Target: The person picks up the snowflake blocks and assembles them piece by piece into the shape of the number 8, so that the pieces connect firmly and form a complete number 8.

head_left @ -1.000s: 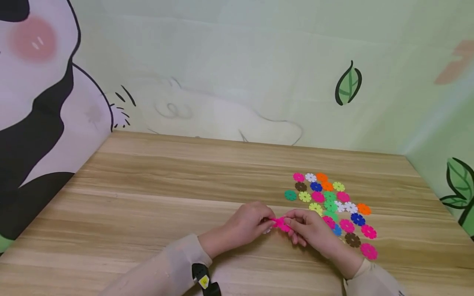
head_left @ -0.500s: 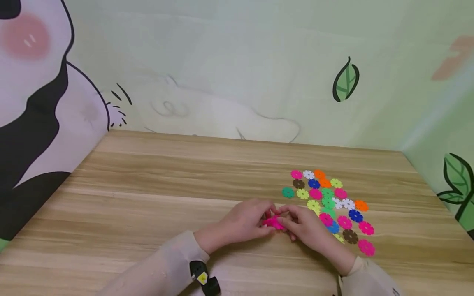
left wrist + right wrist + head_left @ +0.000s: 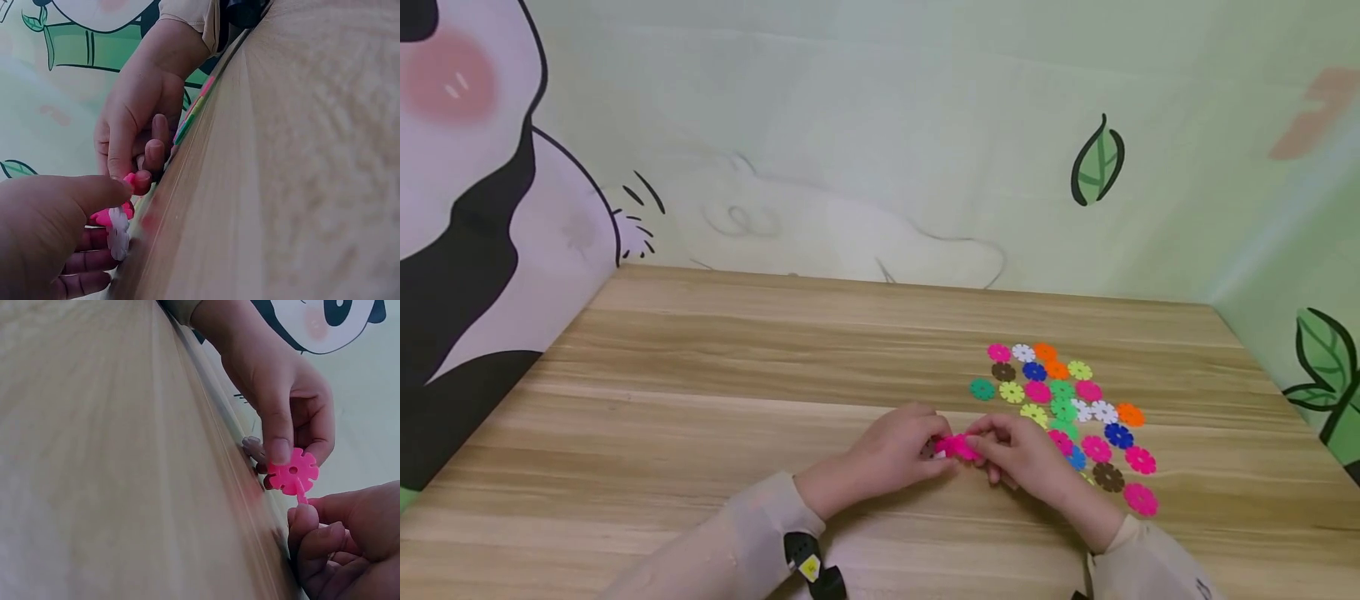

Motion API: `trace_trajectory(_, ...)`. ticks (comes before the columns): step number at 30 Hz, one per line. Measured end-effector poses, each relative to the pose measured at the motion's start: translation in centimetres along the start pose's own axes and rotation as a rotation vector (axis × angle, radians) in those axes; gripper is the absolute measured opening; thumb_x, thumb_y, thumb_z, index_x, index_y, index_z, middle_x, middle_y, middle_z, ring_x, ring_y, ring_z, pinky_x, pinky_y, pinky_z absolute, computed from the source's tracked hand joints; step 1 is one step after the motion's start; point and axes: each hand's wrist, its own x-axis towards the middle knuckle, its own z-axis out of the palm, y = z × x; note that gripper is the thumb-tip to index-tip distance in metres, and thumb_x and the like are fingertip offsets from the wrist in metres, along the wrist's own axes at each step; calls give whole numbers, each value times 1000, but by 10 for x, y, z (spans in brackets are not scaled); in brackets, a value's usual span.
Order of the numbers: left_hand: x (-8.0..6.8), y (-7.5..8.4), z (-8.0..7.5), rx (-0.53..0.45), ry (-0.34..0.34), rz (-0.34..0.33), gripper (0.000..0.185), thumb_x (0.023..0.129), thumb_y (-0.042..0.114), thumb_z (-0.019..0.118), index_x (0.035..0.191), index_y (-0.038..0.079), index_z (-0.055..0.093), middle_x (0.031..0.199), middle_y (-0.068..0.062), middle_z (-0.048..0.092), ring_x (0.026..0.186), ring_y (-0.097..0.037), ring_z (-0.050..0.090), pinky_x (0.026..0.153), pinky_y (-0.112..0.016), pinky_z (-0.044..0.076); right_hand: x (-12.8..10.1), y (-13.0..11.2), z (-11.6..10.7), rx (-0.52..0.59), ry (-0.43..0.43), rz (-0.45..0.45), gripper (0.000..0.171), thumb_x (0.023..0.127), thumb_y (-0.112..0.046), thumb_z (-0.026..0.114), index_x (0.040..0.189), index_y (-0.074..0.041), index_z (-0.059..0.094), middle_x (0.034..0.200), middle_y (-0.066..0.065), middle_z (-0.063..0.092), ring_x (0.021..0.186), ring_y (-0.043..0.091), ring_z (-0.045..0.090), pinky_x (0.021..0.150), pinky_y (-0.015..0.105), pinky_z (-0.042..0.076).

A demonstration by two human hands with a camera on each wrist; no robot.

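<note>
Over the wooden table (image 3: 715, 392) my two hands meet just above the surface. My left hand (image 3: 942, 450) pinches a pink notched disc (image 3: 294, 472) between thumb and fingers, and a white disc (image 3: 117, 234) sits against it in the same hand. My right hand (image 3: 979, 450) pinches a second pink disc (image 3: 302, 499) edge-on, its edge set into a notch of the first. In the head view the joined pink pieces (image 3: 957, 447) show between the fingertips. The right hand (image 3: 137, 119) curls over them from the far side.
A pile of several flat coloured discs (image 3: 1067, 408) lies on the table just right of my right hand. Painted walls close the table at the back, left and right. A black wrist device (image 3: 808, 571) sits on my left sleeve.
Both hands have shifted slightly left and drawn closer, bringing the two pink discs together. The pile of discs has not moved.
</note>
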Motion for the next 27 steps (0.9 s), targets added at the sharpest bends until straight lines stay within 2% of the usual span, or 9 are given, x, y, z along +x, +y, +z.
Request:
trace_trajectory(8,-1,1,-2,-1,-20,-8,29,81,31,75,102,14,66,92,3,61,85,-8,52,71,-18,43,-3,-1,-3,4,24,30,28,96,-23,58,109,1,63,64,2,58,43,6,42,37,19,35)
trace_trajectory(13,-2,-2,-1,-4,-1,8,23,84,30,72,99,13,67,90,3,61,82,-9,50,70,-19,42,-3,0,-3,18,15,22,27,96,-21,57,109,3,63,68,2,61,44,6,44,36,20,36)
trace_trajectory(20,1,-5,0,-88,28,-18,11,92,21,63,96,12,69,84,3,63,77,-7,50,68,-18,42,-2,-1,-3,59,-2,38,27,97,-19,56,109,4,62,71,2,62,46,6,47,37,18,36)
trace_trajectory(23,2,-6,-1,-100,24,-30,10,91,20,64,96,13,69,84,3,62,77,-7,50,68,-17,42,-2,-1,-3,64,-3,40,27,97,-19,56,109,4,62,72,2,63,47,6,48,37,18,36)
trace_trajectory(27,2,-6,-2,-89,18,-13,8,90,19,66,94,13,69,85,3,63,77,-7,50,68,-17,42,-3,-2,-3,64,-2,37,27,96,-19,57,109,4,62,72,3,62,47,5,47,37,18,35)
